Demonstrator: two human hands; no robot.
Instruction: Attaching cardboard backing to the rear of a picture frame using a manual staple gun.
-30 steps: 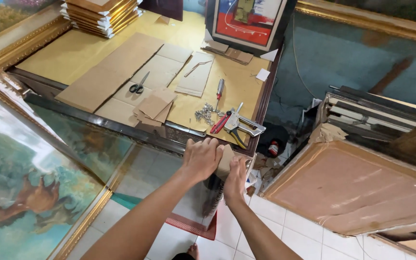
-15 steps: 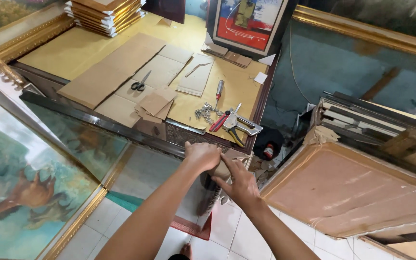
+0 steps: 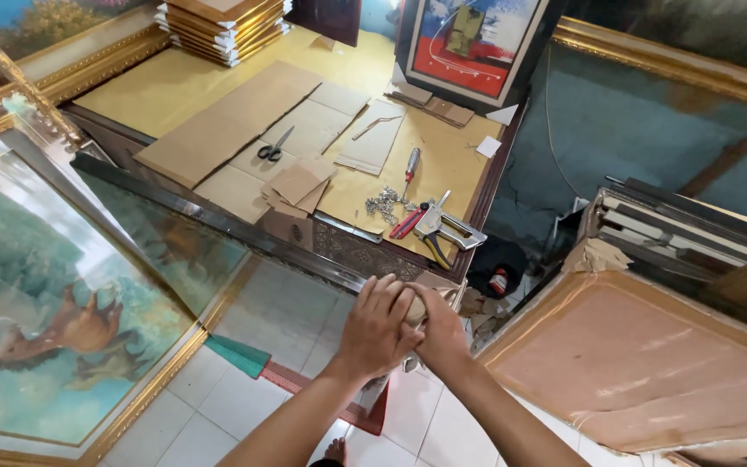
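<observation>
- We see the left hand (image 3: 376, 327) and right hand (image 3: 437, 330) pressed together, fingers curled around a small pale object (image 3: 415, 309) pinched between them; we cannot tell what it is.
- Just beyond the fingertips runs the dark frame moulding (image 3: 218, 218).
- Farther past them lie a stapler (image 3: 445, 227), red screwdriver (image 3: 410, 164), scissors (image 3: 273, 147) and cardboard sheets (image 3: 226, 121) on the yellow table (image 3: 140, 86).

Our hands (image 3: 408, 333) meet at the near corner of the frame (image 3: 218, 220), which leans against the counter (image 3: 157, 91). On the counter, scissors (image 3: 274, 145) lie on cardboard sheets (image 3: 235, 121); right of them lie a screwdriver (image 3: 411, 164) and staple gun (image 3: 447, 229). A horse painting (image 3: 54, 320) stands left of us.
</observation>
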